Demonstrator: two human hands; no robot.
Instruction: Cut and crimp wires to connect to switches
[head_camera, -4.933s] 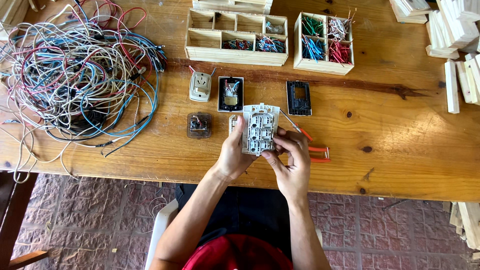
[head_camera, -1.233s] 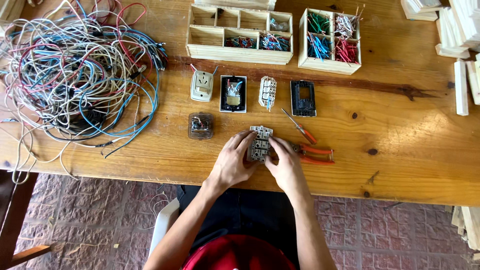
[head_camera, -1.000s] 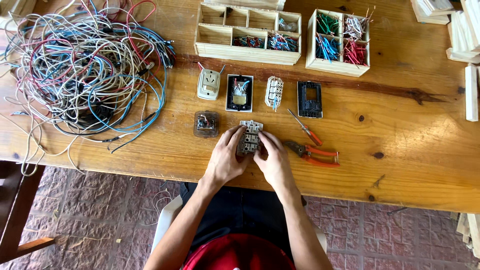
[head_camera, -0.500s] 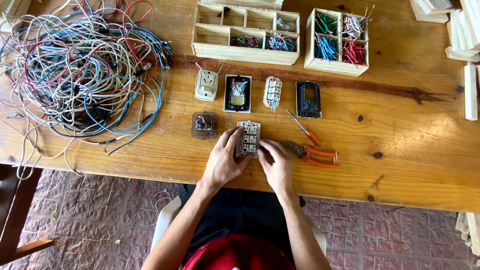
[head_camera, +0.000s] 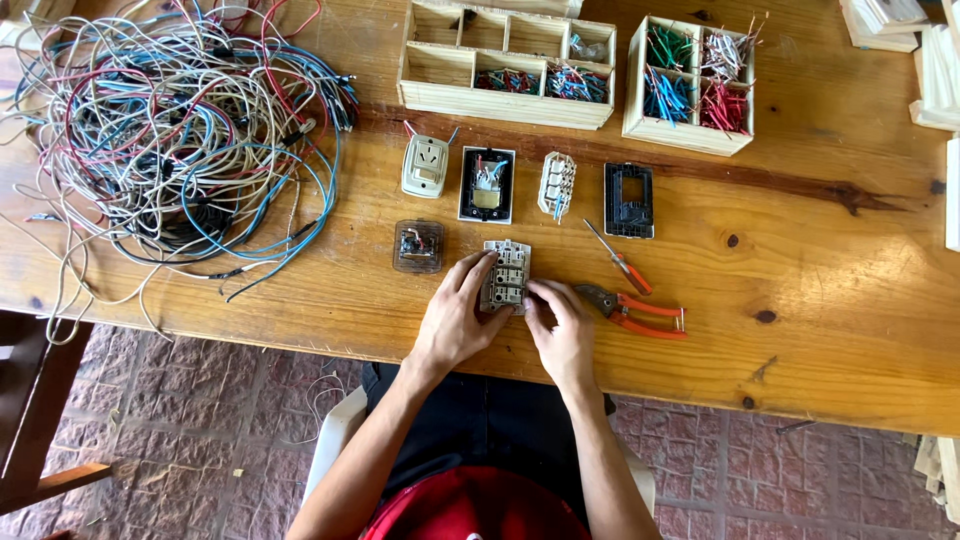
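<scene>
Both hands work on a grey switch module (head_camera: 506, 276) that lies on the wooden counter (head_camera: 820, 290), near its front edge. The left hand (head_camera: 455, 320) lies along the module's left side, its fingers (head_camera: 478, 272) curled against that edge and holding it. The right hand (head_camera: 562, 330) is at the module's lower right corner, fingertips pinched onto it.

Just left of the module sits a small clear-cased part (head_camera: 418, 246). Just right of it lie orange-handled pliers (head_camera: 635, 310), and above those a small screwdriver with an orange handle (head_camera: 620, 259). Behind the module stands a row of four parts: a beige socket (head_camera: 425, 166), a black-framed insert (head_camera: 487, 185), a white block (head_camera: 557, 184) and a black frame (head_camera: 629, 200). Further behind the module are two wooden compartment boxes (head_camera: 505, 60) (head_camera: 690, 85) holding short coloured wire pieces. Well to the module's left spreads a large tangle of wires (head_camera: 170, 140).
</scene>
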